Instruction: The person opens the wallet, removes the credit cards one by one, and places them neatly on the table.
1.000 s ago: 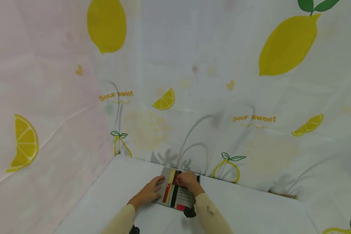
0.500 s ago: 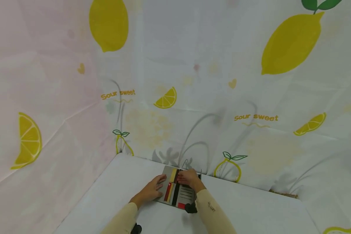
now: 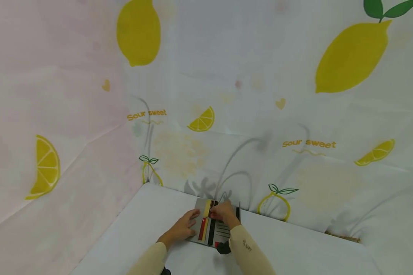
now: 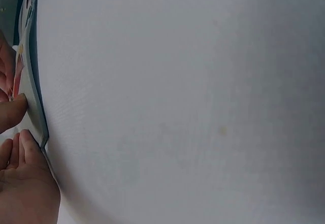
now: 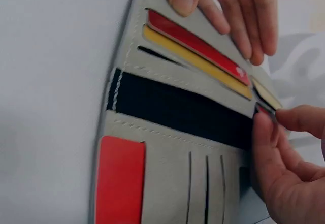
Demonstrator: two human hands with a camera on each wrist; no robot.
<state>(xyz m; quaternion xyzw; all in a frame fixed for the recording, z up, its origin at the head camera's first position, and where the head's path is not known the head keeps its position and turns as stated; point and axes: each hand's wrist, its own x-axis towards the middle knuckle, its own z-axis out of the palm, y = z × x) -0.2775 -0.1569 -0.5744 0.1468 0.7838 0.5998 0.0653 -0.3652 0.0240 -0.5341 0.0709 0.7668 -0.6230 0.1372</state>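
A grey wallet [image 3: 200, 206] lies unfolded on the white table, with cards in its slots. My left hand [image 3: 182, 228] rests at its left edge, the thumb and loosely extended fingers touching the grey surface. Over the upper middle of the wallet, my right hand [image 5: 294, 168] pinches the edge of a dark red card [image 5: 264, 110] at a slot; most of that card is hidden. Beside it, a red card [image 5: 190, 43] and a yellow card [image 5: 198, 64] sit in neighbouring slots. Another red card [image 5: 122, 178] shows in the opposite panel.
The white tabletop [image 3: 289, 248] extends to both sides of the wallet. Behind it stands a lemon-printed cloth backdrop [image 3: 227, 114], close to the wallet's far edge. A black wrist camera [image 3: 223, 248] hangs by the right cuff, over the wallet's near corner.
The head view has shifted slightly. My right fingers have shifted a little at the same upper slots and now look more bent. The left hand and the wallet stay about where they were.
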